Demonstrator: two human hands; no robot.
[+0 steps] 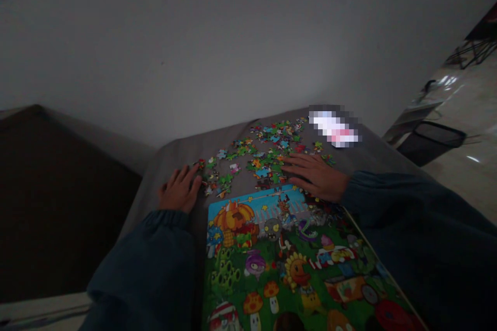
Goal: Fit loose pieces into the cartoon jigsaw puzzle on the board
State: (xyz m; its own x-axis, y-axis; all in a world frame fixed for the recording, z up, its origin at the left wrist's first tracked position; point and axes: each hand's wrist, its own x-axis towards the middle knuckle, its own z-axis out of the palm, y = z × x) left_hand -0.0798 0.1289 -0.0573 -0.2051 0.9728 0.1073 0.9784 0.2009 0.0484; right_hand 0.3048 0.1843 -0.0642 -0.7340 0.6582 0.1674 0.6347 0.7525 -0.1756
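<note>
A colourful cartoon puzzle picture board point(287, 264) lies on the grey table point(171, 155) in front of me. Beyond it many loose jigsaw pieces point(264, 158) are scattered. My left hand point(180, 189) rests flat on the table, fingers stretched toward the pieces at the left end of the scatter. My right hand point(316, 176) lies flat with fingers spread, reaching left over the pieces just above the board's top edge. Neither hand visibly holds a piece. Both arms wear dark blue sleeves.
A blurred-out object point(334, 126) lies at the table's far right corner. A dark mesh bin point(433, 139) stands on the shiny floor to the right. A plain wall is behind the table, a dark surface to the left.
</note>
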